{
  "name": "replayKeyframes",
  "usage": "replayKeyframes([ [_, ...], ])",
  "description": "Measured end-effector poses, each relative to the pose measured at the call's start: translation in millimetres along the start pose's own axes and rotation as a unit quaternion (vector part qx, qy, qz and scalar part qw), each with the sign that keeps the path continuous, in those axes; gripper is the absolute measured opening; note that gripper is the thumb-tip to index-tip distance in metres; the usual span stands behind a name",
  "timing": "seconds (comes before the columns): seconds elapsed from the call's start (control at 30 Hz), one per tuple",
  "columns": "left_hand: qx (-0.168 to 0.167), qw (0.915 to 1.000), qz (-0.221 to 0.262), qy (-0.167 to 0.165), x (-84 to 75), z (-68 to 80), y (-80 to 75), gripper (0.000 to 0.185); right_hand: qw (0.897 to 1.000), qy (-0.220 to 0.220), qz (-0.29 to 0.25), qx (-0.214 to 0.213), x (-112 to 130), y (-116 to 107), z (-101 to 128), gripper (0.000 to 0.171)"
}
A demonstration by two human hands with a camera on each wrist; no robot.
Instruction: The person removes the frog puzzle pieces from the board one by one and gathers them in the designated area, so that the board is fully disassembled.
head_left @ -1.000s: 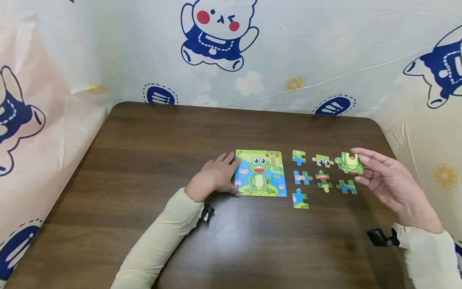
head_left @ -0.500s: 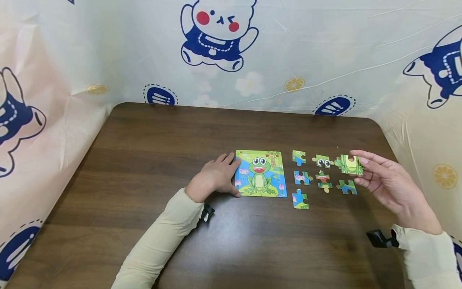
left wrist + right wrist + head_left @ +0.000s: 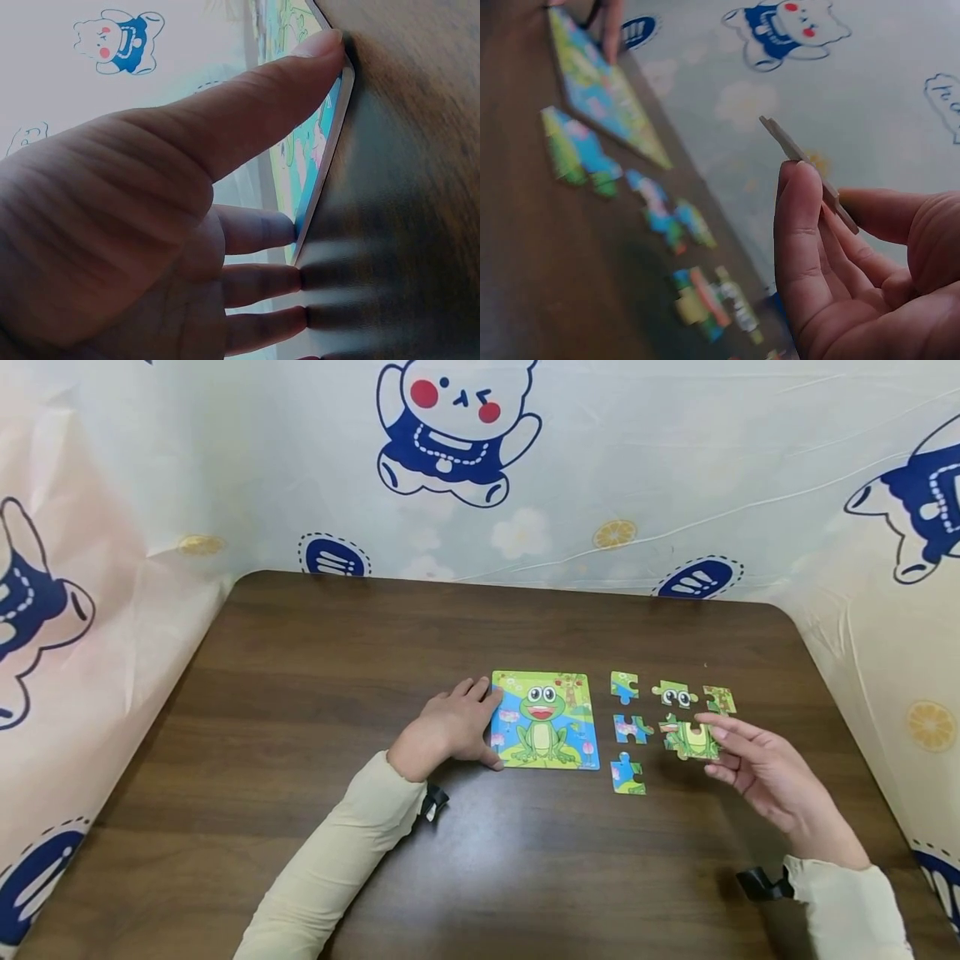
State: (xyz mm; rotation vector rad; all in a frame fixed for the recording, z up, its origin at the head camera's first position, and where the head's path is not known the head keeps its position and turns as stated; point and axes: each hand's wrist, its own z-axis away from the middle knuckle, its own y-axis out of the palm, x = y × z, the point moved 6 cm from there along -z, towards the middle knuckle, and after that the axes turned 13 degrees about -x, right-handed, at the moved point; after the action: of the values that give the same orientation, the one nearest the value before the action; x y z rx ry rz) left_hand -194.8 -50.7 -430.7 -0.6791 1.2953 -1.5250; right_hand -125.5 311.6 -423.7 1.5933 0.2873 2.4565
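Observation:
My left hand (image 3: 446, 731) rests at the left edge of a square frog picture board (image 3: 543, 760), fingers spread. In the left wrist view the thumb (image 3: 319, 49) touches the board's corner. My right hand (image 3: 776, 789) pinches a frog-body puzzle piece (image 3: 696, 743) between thumb and fingers, in the air above the table. From the head it partly covers the red-mouthed piece (image 3: 667, 727). The right wrist view shows the held piece (image 3: 781, 141) edge-on, tilted. Just beyond lie the frog-eyes piece (image 3: 675, 695) and a tree piece (image 3: 722, 698).
A left column holds a top piece (image 3: 624, 687), a pink-flower piece (image 3: 632, 729) and a corner piece (image 3: 627, 774), to the right of the board. The brown wooden table (image 3: 337, 652) meets a printed cloth (image 3: 637, 452) behind it.
My right hand has carried the frog-body piece left and nearer to me. The tree piece shows now; the blue-green piece below it is hidden behind the hand. My left hand stays put.

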Motion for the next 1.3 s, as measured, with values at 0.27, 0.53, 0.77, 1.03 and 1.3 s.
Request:
replayKeyframes([
  [0.27, 0.0, 0.9999, -0.002, 0.01, -3.1, -0.2, -1.1, 0.112, 0.998, 0.009, 0.048, -0.04, -28.0, -15.1, -2.0, 0.028],
  [0.53, -0.005, 1.0, 0.001, 0.004, -0.3, 1.2, -1.4, 0.111, 0.965, -0.004, 0.234, -0.115, -36.1, -23.9, -4.4, 0.039],
  [0.77, -0.001, 1.0, 0.003, 0.004, 0.7, 0.9, 0.1, 0.11, 0.921, -0.022, 0.358, -0.153, -34.2, -20.6, -3.6, 0.056],
  [1.03, -0.001, 1.0, 0.0, 0.005, 1.0, 0.9, -0.6, 0.111, 0.857, -0.104, 0.468, -0.189, -17.4, -19.0, 4.4, 0.053],
  [1.3, -0.005, 1.0, 0.0, 0.007, 0.0, 2.1, -2.2, 0.11, 0.871, -0.136, 0.436, -0.18, -7.6, -26.6, 3.6, 0.049],
])
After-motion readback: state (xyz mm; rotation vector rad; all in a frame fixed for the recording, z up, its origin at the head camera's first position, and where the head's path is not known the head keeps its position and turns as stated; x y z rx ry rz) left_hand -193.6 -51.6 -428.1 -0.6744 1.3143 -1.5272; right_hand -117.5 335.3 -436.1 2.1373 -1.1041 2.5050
